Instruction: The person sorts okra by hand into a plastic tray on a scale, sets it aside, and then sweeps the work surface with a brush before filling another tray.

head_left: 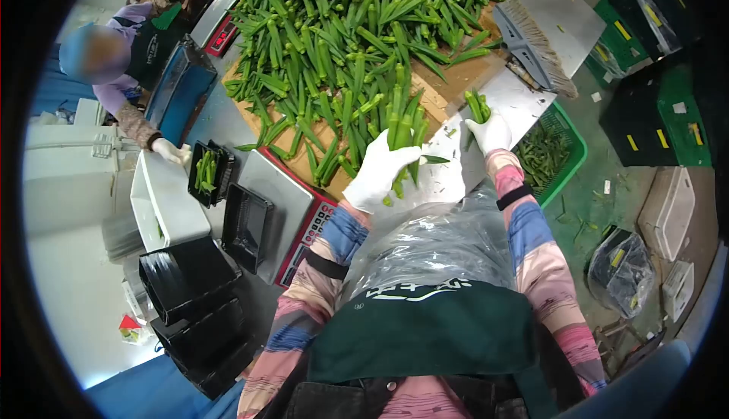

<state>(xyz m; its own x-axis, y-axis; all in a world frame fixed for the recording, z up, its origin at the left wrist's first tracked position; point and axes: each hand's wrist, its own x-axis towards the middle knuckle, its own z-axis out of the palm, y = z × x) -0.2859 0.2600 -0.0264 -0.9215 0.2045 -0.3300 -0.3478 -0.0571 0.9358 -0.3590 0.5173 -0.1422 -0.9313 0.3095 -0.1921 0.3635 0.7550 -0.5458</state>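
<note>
Both of my hands wear white gloves. My left hand (382,167) is wrapped round a bunch of okra (401,127) whose stem ends point away from me; a few pods stick out below the palm. To the right, my right hand (490,132) grips a smaller bunch of okra (477,105) near the table's edge. Just beyond my hands spreads a large heap of okra (342,47) on a brown board (429,100). Between my hands is a white sheet-like patch (444,172) with small scraps near it.
Left of me stand a red-rimmed scale (285,191), a black tray (247,225), a tray of okra (205,172) and stacked black trays (186,278). A brush (535,47) lies at the right. A green basket (577,142) holds okra. A co-worker (125,62) reaches toward a white bin (156,203).
</note>
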